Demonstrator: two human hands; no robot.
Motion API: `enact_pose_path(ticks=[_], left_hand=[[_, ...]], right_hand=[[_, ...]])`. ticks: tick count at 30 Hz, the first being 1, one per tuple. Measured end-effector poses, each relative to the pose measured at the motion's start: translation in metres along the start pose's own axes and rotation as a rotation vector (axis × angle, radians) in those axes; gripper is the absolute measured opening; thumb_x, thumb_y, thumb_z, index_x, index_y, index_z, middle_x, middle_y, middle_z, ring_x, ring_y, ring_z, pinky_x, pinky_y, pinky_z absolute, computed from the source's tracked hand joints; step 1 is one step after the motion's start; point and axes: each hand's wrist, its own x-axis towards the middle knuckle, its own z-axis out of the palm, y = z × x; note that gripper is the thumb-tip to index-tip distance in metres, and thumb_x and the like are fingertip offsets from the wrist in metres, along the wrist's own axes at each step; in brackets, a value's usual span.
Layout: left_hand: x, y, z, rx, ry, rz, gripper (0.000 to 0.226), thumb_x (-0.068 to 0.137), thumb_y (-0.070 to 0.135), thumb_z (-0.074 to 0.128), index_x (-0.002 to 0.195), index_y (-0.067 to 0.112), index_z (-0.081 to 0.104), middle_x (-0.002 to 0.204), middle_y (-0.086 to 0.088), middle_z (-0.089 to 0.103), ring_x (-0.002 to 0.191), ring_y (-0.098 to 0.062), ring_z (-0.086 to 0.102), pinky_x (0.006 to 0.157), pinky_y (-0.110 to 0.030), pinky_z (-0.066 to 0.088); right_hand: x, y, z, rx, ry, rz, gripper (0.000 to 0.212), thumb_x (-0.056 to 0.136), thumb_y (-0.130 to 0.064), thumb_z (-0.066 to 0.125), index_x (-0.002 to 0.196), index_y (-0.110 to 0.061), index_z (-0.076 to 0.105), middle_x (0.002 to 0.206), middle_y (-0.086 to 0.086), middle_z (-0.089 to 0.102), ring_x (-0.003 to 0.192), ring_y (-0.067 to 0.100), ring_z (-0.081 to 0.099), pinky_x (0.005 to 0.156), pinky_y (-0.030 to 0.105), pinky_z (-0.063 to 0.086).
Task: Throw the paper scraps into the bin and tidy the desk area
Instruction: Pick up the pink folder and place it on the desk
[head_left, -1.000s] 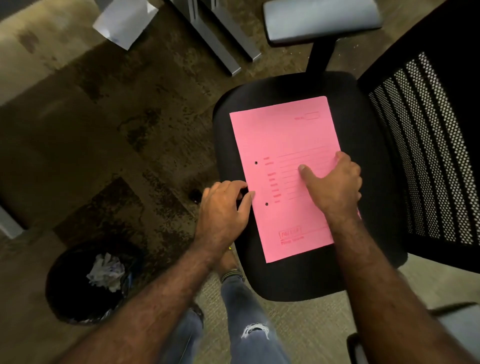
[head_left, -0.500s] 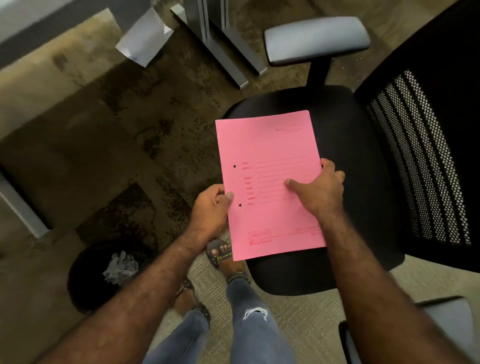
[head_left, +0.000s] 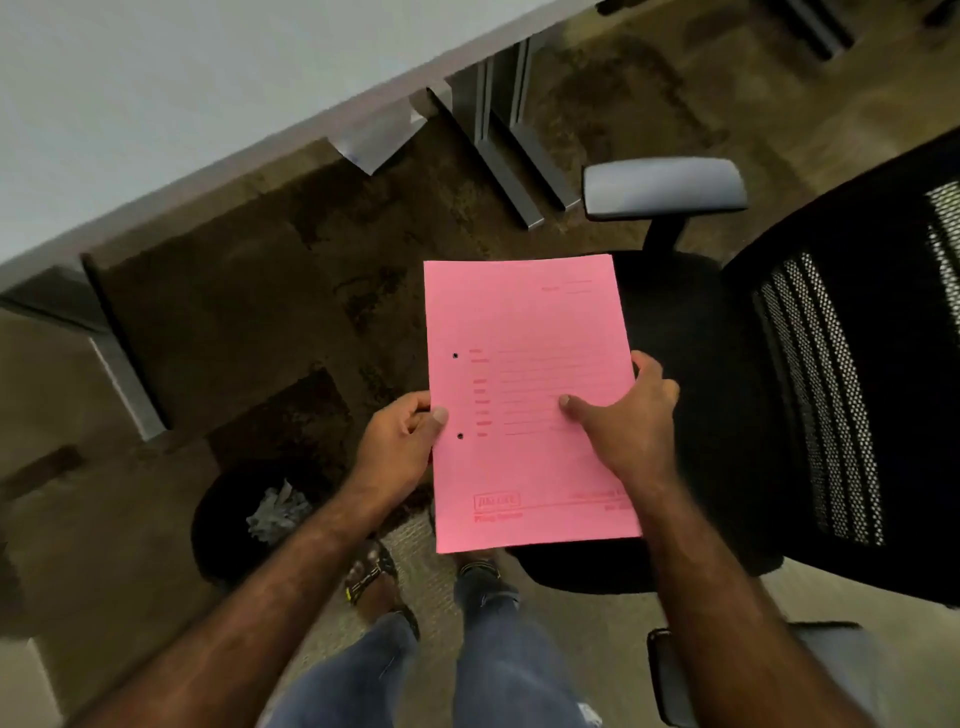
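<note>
Lifted off the chair seat, where it lay flat a second ago, the pink folder now hangs in the air between both hands, its left half past the seat's edge and over the carpet. The left hand pinches the folder's left edge near the lower punched hole, thumb on top. The right hand grips its right edge, thumb across the printed lines and fingers curled underneath.

Right of the folder stands the black office chair, its seat partly hidden by the folder, its mesh back further right and a grey armrest above. Open carpet lies left of the folder, up to the tabletop, whose pale edge runs diagonally across the upper left on grey metal legs.

Below and left of the folder, just beside the left forearm, sits a black bin holding crumpled paper scraps. One white sheet lies on the carpet above the folder, partly under the tabletop edge.
</note>
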Motion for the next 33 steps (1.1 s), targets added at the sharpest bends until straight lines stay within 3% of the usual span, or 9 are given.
enact_pose_path(ticks=[4,9,16,20,25,29,33], left_hand=[[-0.024,0.023,-0.017,-0.037,0.030,-0.004,0.018,0.107,0.027,0.059,0.120,0.026,0.070,0.097,0.004,0.082,0.093,-0.014,0.079,0.088,-0.046,0.063],[-0.056,0.051,-0.038,-0.114,0.047,-0.006,0.020,0.107,0.027,0.059,0.123,0.022,0.071,0.101,0.001,0.082,0.097,-0.016,0.079,0.098,-0.051,0.061],[-0.096,0.091,-0.070,-0.167,0.050,0.025,0.018,0.106,0.028,0.060,0.121,0.028,0.071,0.106,0.006,0.082,0.101,-0.010,0.078,0.101,-0.045,0.059],[-0.114,0.106,-0.087,-0.190,0.066,0.031,0.017,0.106,0.030,0.060,0.120,0.031,0.070,0.107,0.007,0.081,0.102,-0.008,0.077,0.101,-0.040,0.059],[-0.132,0.120,-0.110,-0.221,0.111,0.054,0.016,0.107,0.028,0.059,0.116,0.034,0.070,0.106,0.008,0.082,0.100,-0.007,0.078,0.093,-0.032,0.059],[-0.141,0.126,-0.129,-0.217,0.155,0.081,0.020,0.107,0.028,0.057,0.122,0.027,0.070,0.102,0.008,0.082,0.094,-0.006,0.078,0.078,-0.020,0.055],[-0.142,0.126,-0.145,-0.229,0.226,0.086,0.021,0.107,0.030,0.057,0.123,0.028,0.070,0.100,0.008,0.082,0.091,-0.007,0.077,0.083,-0.032,0.053]], right_hand=[[-0.023,-0.026,-0.025,0.021,-0.013,-0.030,0.097,0.073,-0.032,0.094,0.149,-0.029,0.033,0.138,0.000,0.037,0.106,0.016,0.053,0.083,0.041,0.056],[-0.053,-0.060,-0.052,0.047,-0.022,-0.111,0.095,0.074,-0.033,0.093,0.148,-0.030,0.034,0.137,-0.001,0.037,0.108,0.019,0.057,0.090,0.051,0.060],[-0.083,-0.097,-0.088,0.086,-0.018,-0.251,0.092,0.075,-0.030,0.092,0.147,-0.029,0.036,0.133,-0.004,0.037,0.111,0.016,0.052,0.084,0.038,0.051],[-0.096,-0.119,-0.100,0.096,-0.051,-0.287,0.094,0.076,-0.027,0.091,0.151,-0.029,0.034,0.143,0.000,0.038,0.111,0.015,0.051,0.082,0.037,0.051],[-0.108,-0.152,-0.104,0.109,-0.100,-0.314,0.096,0.076,-0.025,0.091,0.153,-0.030,0.033,0.146,0.001,0.038,0.110,0.015,0.053,0.085,0.038,0.053],[-0.111,-0.177,-0.100,0.111,-0.151,-0.349,0.095,0.076,-0.025,0.092,0.152,-0.030,0.035,0.145,0.001,0.041,0.111,0.018,0.058,0.090,0.046,0.058],[-0.105,-0.196,-0.091,0.129,-0.232,-0.404,0.094,0.076,-0.025,0.092,0.151,-0.029,0.036,0.143,0.001,0.044,0.112,0.019,0.060,0.077,0.035,0.056]])
